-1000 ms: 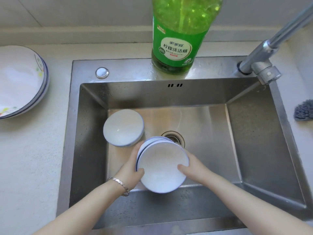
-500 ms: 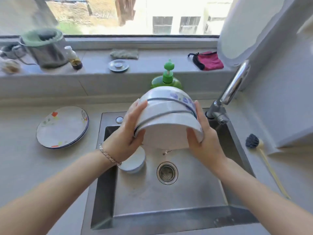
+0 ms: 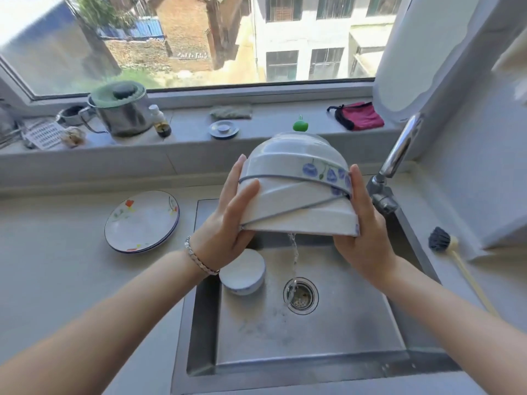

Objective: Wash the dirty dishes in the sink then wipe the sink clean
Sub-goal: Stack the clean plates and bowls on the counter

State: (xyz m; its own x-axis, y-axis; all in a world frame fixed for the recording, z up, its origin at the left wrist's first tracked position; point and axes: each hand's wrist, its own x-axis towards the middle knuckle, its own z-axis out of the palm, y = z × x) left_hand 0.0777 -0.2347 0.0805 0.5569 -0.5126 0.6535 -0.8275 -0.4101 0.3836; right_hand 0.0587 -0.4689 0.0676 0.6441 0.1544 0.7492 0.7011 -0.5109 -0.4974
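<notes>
Clearly the stack of bowls (image 3: 296, 192) is held upside down for a reason: three nested bowls, rims down and tilted, hang above the sink (image 3: 328, 337) so the water inside can run out, and a thin stream (image 3: 294, 252) falls from the lower rim straight into the drain (image 3: 301, 295). The stack sits between the two hands, well above the basin floor. The left hand (image 3: 228, 223) presses its palm and fingers against the stack's left side, thumb across the front; the right hand (image 3: 363, 238) clamps the right side with fingers upright along the rims. Both hands grasp the stack, squeezing inward, which I judge keeps the nested bowls from sliding apart while wet. Below the left wrist, one small bowl (image 3: 242, 272) rests on the sink floor, probably awaiting washing. Plates (image 3: 141, 220) lie stacked on the tabletop (image 3: 57, 266) left of the sink. A brush (image 3: 445, 243) lies to the right, near the faucet (image 3: 399, 155).
</notes>
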